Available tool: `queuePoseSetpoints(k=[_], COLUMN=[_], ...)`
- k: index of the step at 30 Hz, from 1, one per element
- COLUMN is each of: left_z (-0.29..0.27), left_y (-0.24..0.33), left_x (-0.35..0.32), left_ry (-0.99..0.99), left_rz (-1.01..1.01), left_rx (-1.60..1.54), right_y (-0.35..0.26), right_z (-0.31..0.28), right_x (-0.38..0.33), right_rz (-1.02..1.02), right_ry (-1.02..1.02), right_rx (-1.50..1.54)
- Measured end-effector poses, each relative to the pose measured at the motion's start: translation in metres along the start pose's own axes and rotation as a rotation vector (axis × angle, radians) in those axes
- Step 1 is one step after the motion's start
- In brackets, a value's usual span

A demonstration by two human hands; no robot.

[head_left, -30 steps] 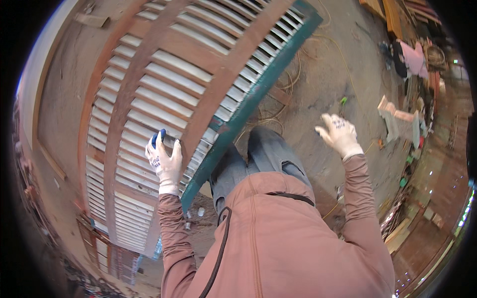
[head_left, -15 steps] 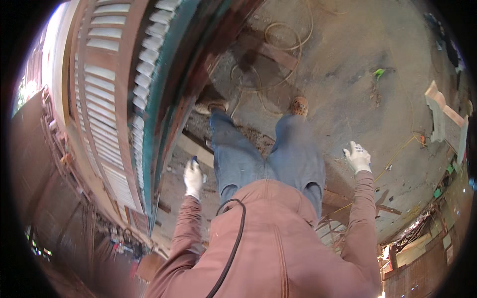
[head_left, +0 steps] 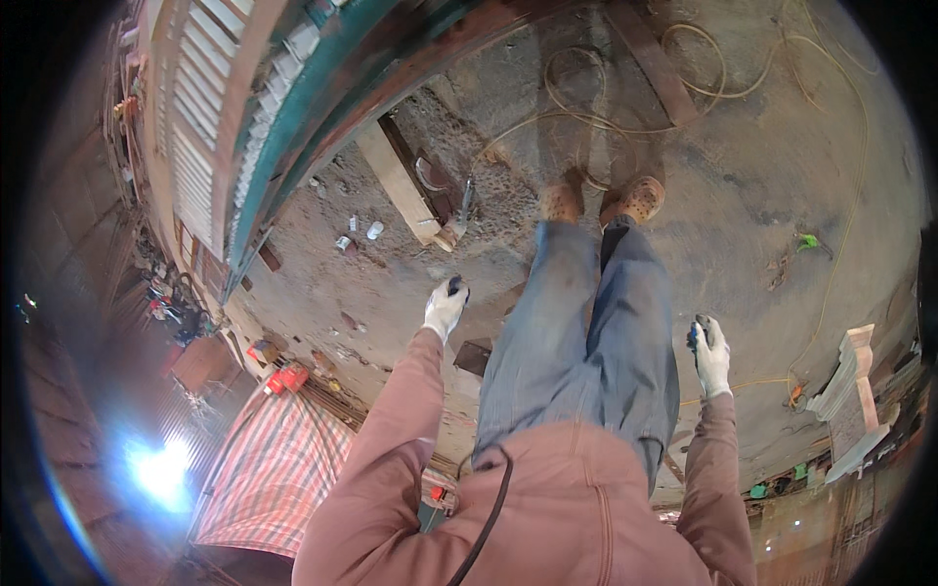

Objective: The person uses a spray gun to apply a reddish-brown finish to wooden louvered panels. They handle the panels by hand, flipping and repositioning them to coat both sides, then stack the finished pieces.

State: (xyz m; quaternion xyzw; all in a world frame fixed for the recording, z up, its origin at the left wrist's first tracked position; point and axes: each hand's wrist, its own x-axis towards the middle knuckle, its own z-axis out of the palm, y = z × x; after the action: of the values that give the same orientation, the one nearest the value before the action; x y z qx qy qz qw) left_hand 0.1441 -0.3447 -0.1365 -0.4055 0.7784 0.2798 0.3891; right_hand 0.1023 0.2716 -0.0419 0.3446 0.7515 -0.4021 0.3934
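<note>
My left hand [head_left: 447, 311], in a white glove with a dark palm side, hangs in the air left of my legs. Its fingers bend loosely, with nothing visible in them. My right hand [head_left: 711, 356] wears a matching glove and hangs beside my right thigh. Its fingers are slightly bent and apart, and I see nothing held there. Neither hand touches anything. Closest to the left hand, on the ground beyond it, lies a pale wooden plank [head_left: 399, 186]. A curved metal piece [head_left: 430, 174] and a thin tool-like object [head_left: 466, 200] lie beside the plank.
Louvred shutter panels [head_left: 210, 78] and a teal frame [head_left: 269, 146] stand at the left. A yellowish hose [head_left: 743, 95] loops over the ground around a flat board [head_left: 655, 63]. A striped tarp [head_left: 278, 459] lies lower left, near a bright light [head_left: 161, 474]. Moulded wood [head_left: 848, 386] is at the right.
The view has turned and moved along, so the shutters sit farther left and the plank and tarp show more fully. My feet have come together; the right hand's fingers are less spread.
</note>
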Motion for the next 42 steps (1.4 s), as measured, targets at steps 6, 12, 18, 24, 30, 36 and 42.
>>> queuePoseSetpoints(k=[6, 12, 18, 24, 30, 36, 42], left_z=[0.074, 0.147, 0.148, 0.160, 0.069, -0.014, -0.120], left_y=[-0.022, -0.096, -0.123, -0.011, 0.242, 0.378, 0.451], left_x=[0.216, 0.416, 0.429, 0.250, -0.020, -0.239, -0.320], left_ry=[0.076, 0.364, 0.278, 0.343, -0.055, 0.097, 0.341], left_rz=[-0.162, -0.185, 0.042, 0.216, 1.041, 1.355, 1.707], left_rx=[-0.290, 0.330, 0.240, 0.118, 0.736, 0.613, 0.346], right_y=[0.001, 0.136, 0.133, -0.049, -0.207, -0.303, -0.377], right_z=[0.058, 0.126, 0.142, 0.152, 0.142, 0.036, -0.044], right_x=[0.049, 0.098, 0.119, 0.106, 0.022, -0.066, -0.086], right_rz=[0.130, 0.247, 0.337, -0.635, -1.068, -0.879, -1.293], right_ry=[-0.012, 0.130, 0.096, 0.028, 0.038, -0.221, -0.167], right_rx=[0.369, 0.057, 0.026, -0.872, -0.816, -0.436, -0.379])
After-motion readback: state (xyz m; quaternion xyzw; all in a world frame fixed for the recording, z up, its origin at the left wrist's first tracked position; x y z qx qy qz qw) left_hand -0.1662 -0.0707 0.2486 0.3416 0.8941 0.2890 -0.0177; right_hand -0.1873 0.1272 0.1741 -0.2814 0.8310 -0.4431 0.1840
